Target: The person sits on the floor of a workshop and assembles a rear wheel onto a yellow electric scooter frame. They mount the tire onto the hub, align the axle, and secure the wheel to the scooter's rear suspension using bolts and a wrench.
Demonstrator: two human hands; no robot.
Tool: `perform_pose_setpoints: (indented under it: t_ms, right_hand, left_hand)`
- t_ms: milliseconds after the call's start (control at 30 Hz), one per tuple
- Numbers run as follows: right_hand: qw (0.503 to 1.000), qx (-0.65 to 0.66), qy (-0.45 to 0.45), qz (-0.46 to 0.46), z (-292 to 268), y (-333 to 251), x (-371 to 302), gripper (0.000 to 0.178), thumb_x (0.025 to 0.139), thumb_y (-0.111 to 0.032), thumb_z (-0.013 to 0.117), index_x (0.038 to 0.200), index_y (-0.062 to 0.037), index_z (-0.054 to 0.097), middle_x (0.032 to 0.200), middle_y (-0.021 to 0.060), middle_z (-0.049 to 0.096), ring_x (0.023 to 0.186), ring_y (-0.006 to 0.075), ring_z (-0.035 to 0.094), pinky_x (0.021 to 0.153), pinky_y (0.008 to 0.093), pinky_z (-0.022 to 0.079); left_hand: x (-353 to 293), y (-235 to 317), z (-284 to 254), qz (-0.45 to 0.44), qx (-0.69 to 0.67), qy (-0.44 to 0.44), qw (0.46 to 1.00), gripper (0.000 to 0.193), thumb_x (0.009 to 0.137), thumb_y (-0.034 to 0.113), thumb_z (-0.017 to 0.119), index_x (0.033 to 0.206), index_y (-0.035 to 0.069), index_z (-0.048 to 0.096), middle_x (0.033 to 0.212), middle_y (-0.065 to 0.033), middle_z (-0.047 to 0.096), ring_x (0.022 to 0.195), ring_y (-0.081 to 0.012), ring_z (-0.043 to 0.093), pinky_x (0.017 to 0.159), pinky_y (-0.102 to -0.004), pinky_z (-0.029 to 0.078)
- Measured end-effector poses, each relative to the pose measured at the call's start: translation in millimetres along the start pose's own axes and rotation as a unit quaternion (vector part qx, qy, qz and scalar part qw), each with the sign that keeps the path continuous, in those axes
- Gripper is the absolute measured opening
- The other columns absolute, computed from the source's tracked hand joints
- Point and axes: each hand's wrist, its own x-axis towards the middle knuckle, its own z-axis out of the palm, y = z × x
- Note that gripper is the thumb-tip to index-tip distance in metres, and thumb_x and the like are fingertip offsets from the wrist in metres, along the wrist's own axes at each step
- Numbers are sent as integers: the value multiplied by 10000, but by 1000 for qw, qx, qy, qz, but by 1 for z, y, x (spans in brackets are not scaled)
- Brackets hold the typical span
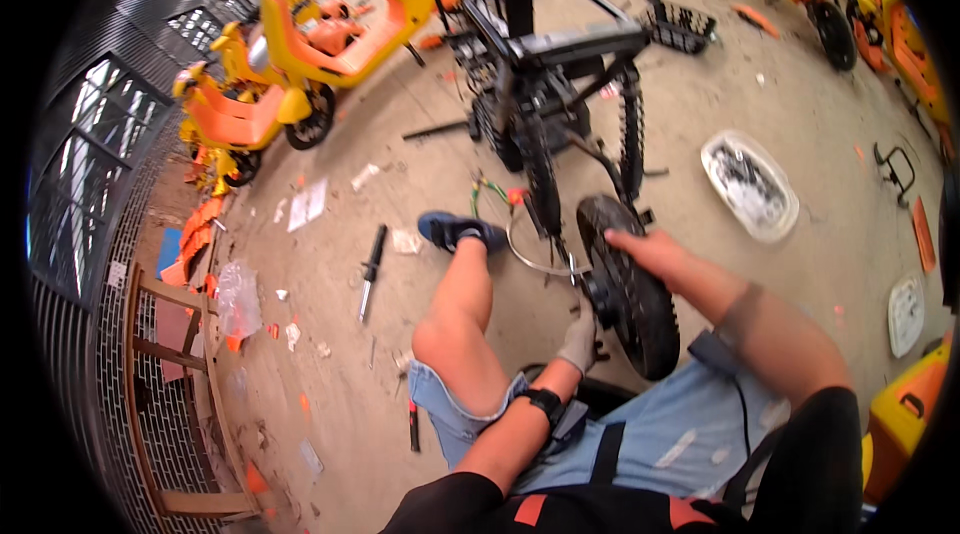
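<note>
A black wheel with a knobbly tyre (640, 319) stands between my legs, below the rear of a stripped black scooter frame (575, 44). My right hand (650, 256) grips the tyre's upper right side, thumb over the tread and the other fingers mostly hidden. At the wheel's left side my left hand (580, 339), which looks gloved, is closed close to the hub (600, 296). What its fingers hold is hidden. A cable (530, 259) curves from the hub toward green and red wires (490, 189). Two black shock absorbers (543, 184) hang from the frame.
A loose shock absorber (373, 272) lies left of my shoe (462, 231). White trays (785, 224) sit on the right. Yellow scooters (345, 34) stand at the back left. A wooden frame (205, 504) leans at the left, near a plastic bag (238, 299).
</note>
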Motion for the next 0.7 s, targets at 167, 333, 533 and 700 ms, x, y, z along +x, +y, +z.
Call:
perform_pose_setpoints:
  t_ms: [167,333,533,700]
  right_hand:
    - [998,44,-31,43,0,-23,-8,672,864,-435,758,1193,131,611,1046,223,719,847,308,739,767,450,611]
    - [995,79,-4,60,-2,-33,-2,633,860,-396,761,1189,126,619,1043,222,720,847,309,739,767,453,606]
    - [995,81,6,64,8,-37,3,589,852,-384,770,1110,133,650,960,208,734,762,297,740,733,434,611]
    - [997,69,34,22,14,-31,5,567,800,-374,810,953,153,666,816,193,713,629,265,705,589,424,588]
  left_hand:
    - [-10,1,9,28,-89,-136,986,911,893,840,342,1482,150,427,1430,-146,493,1305,-429,438,1024,-694,364]
    - [-21,18,20,38,-120,-175,977,883,907,830,325,1477,165,438,1477,-140,469,1343,-413,427,1050,-693,357]
    - [-48,40,31,27,-136,-130,982,846,947,795,261,1455,160,495,1404,-118,572,1296,-355,521,993,-635,450]
    - [-39,42,30,41,-151,-163,974,813,947,790,278,1445,190,507,1381,-81,594,1251,-312,568,979,-584,475]
